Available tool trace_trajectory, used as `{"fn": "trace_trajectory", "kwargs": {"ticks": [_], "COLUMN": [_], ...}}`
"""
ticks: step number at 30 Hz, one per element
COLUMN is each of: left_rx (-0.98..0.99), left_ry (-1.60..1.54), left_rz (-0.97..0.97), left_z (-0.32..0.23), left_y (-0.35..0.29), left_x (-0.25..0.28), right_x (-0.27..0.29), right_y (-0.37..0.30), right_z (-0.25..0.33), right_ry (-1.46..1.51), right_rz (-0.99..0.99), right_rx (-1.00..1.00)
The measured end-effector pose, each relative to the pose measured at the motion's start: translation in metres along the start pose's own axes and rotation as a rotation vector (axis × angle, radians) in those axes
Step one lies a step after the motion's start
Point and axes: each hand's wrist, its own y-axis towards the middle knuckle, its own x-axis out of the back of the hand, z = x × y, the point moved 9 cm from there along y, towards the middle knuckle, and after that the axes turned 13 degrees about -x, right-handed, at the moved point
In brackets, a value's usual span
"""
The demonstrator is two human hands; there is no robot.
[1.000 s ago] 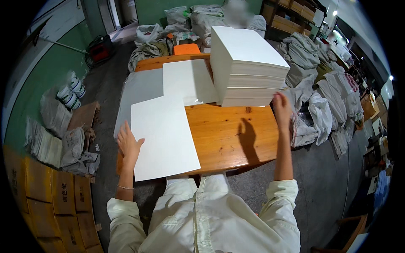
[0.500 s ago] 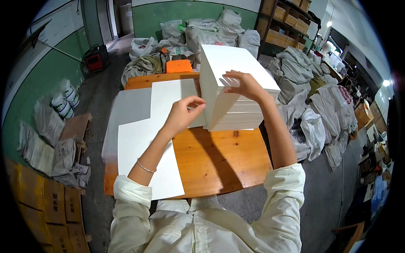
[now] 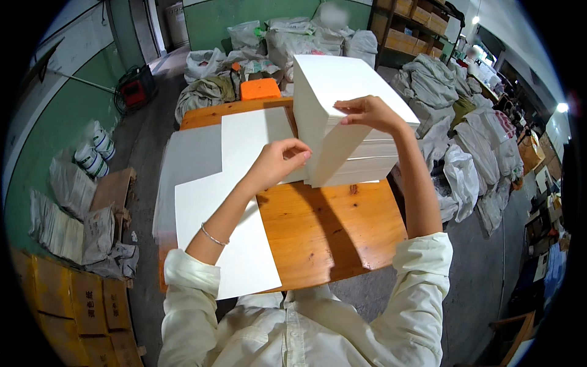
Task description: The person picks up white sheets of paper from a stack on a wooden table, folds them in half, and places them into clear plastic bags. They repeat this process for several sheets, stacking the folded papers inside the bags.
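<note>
A tall stack of white paper sheets (image 3: pixel 361 85) stands at the far right of the wooden table. At its near-left top corner is my right hand (image 3: pixel 373 115), fingers above and thumb below, closed on the edge of the top white sheet; the exact grip is hard to make out. My left hand (image 3: pixel 278 162) hovers by the stack's left side, fingers curled and thumb close to the fingertips, nothing visible in them. Under my left forearm lies a white sheet (image 3: pixel 244 257). Another white sheet (image 3: pixel 244 131) lies behind it, partly over grey translucent sheets (image 3: pixel 189 159).
The wooden table (image 3: pixel 330 232) is in front of me. An orange plastic stool (image 3: pixel 260 89) sits behind it. Wrapped bundles (image 3: pixel 428 85) crowd the right side, and cartons (image 3: pixel 79 300) stand at the lower left. White buckets (image 3: pixel 92 160) are on the left floor.
My right hand has come to the stack's near corner, its fingers drawing together there. My left hand has shifted slightly right, its fingers closing up. The view has shifted a little.
</note>
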Motion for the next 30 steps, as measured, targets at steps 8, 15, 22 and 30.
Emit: {"fn": "trace_trajectory", "kwargs": {"ticks": [8, 15, 22, 30], "left_rx": [-0.21, -0.217, -0.212, 0.025], "left_ry": [0.095, 0.123, -0.083, -1.115], "left_rz": [-0.029, -0.171, -0.26, -0.155], "left_z": [-0.034, -0.013, -0.003, -0.031], "left_y": [0.056, 0.059, 0.057, -0.026], "left_x": [0.021, 0.02, 0.029, -0.038], "right_x": [-0.003, 0.003, 0.022, -0.025], "right_y": [0.004, 0.003, -0.028, -0.117], "right_z": [-0.008, -0.013, 0.011, 0.092], "right_ry": [0.1, -0.016, -0.095, 0.072], "right_rz": [0.089, -0.081, -0.544, -0.183], "right_rx": [-0.082, -0.166, 0.087, -0.002]}}
